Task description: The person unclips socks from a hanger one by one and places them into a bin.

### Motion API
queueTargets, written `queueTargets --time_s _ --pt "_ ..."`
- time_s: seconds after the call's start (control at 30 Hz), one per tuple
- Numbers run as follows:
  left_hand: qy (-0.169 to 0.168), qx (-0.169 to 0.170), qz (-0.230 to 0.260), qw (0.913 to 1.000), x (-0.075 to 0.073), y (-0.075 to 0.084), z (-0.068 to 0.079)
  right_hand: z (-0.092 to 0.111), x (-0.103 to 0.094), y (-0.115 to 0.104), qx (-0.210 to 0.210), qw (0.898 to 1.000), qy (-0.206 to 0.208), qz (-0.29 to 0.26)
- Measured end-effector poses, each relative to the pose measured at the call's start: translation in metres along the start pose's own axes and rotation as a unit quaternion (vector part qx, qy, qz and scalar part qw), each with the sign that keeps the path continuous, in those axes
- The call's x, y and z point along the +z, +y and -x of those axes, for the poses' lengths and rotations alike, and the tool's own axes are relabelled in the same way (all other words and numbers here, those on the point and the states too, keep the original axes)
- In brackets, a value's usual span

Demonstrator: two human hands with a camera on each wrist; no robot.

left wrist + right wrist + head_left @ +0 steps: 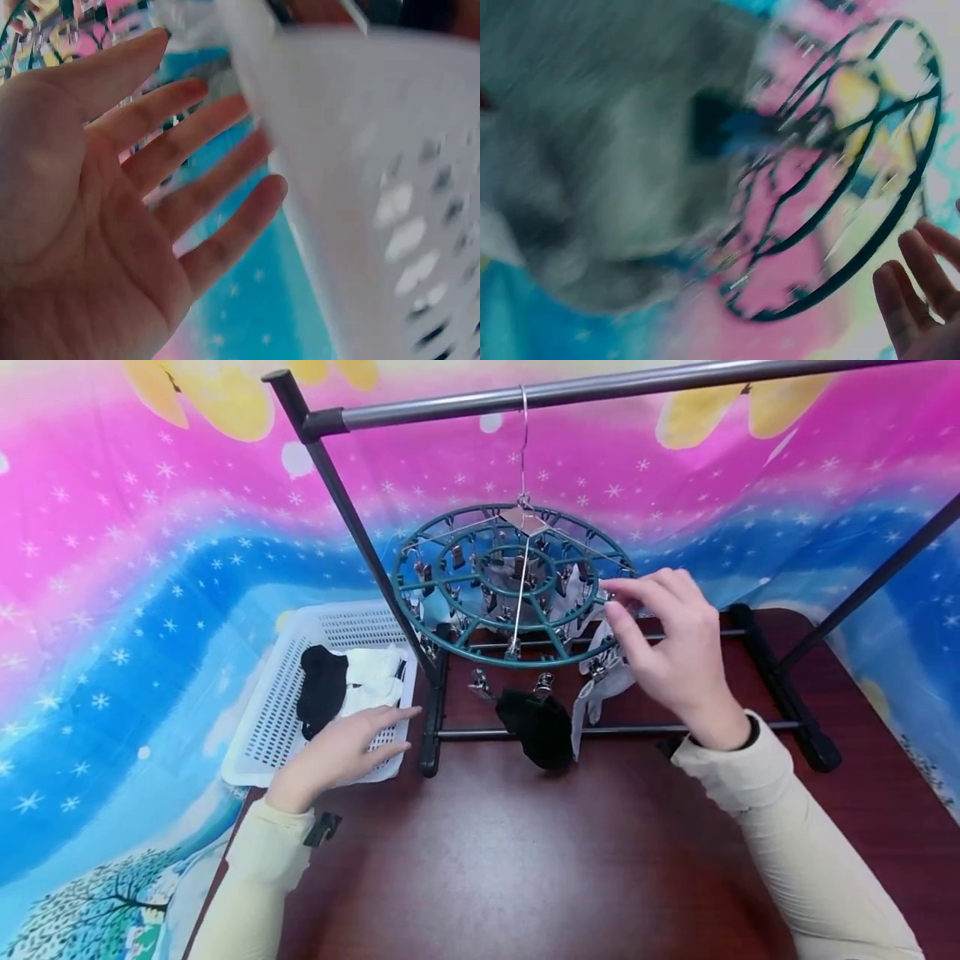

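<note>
A green round clip hanger hangs from the rack. My right hand is at its right rim, thumb and forefinger apart with nothing visible between them. In the right wrist view, the fingers stand clear of the hanger's ring, and a blurred grey cloth fills the left side. A black sock and pale grey socks dangle from clips. My left hand is over the near right side of the white basket, fingers extended and holding nothing. A black sock and white socks lie inside.
A dark metal rack with a top rail and feet stands on the reddish-brown table. Its left post rises between basket and hanger. A patterned cloth backdrop surrounds the table.
</note>
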State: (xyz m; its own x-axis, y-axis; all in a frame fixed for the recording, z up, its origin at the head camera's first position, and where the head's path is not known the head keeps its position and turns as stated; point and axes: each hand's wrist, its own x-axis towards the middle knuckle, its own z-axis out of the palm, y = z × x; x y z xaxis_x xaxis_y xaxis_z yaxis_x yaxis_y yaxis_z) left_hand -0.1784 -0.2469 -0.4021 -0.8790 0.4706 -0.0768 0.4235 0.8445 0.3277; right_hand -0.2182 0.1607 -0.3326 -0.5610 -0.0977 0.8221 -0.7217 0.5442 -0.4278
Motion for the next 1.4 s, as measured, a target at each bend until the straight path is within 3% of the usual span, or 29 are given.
queueTargets --time_s 0.2,0.33,0.5,0.7,0.77,0.97,1.07,1.2,1.23,1.4 --pt "0.089 0.042 -0.034 0.9946 0.020 0.017 -0.004 0.001 -0.003 0.035 0.031 0.996 -0.082 0.019" --pt "0.124 0.068 0.011 0.9898 0.029 0.032 -0.012 0.003 0.002 0.040 0.026 0.996 -0.083 0.007" --pt "0.119 0.074 0.117 0.9833 0.047 0.051 -0.026 0.004 0.005 0.039 0.020 0.997 -0.078 -0.001" --pt "0.096 0.054 0.224 0.9684 0.070 0.069 -0.041 0.007 0.005 0.035 0.010 0.997 -0.077 -0.009" --pt "0.087 0.064 0.252 0.9617 0.077 0.074 -0.048 0.008 0.005 0.033 0.003 0.997 -0.077 -0.015" --pt "0.050 0.092 0.354 0.9294 0.092 0.086 -0.062 0.010 0.007 0.025 -0.031 0.996 -0.076 -0.043" --pt "0.046 0.081 0.399 0.9122 0.096 0.089 -0.064 0.012 0.009 0.021 -0.050 0.994 -0.080 -0.053" --pt "0.051 0.040 0.453 0.8890 0.097 0.086 -0.061 0.013 0.011 0.015 -0.058 0.993 -0.079 -0.062" --pt "0.055 0.029 0.457 0.8874 0.097 0.084 -0.059 0.013 0.011 0.014 -0.059 0.993 -0.078 -0.062" --pt "0.105 -0.003 0.432 0.8960 0.095 0.075 -0.049 0.014 0.011 0.011 -0.057 0.994 -0.076 -0.056"
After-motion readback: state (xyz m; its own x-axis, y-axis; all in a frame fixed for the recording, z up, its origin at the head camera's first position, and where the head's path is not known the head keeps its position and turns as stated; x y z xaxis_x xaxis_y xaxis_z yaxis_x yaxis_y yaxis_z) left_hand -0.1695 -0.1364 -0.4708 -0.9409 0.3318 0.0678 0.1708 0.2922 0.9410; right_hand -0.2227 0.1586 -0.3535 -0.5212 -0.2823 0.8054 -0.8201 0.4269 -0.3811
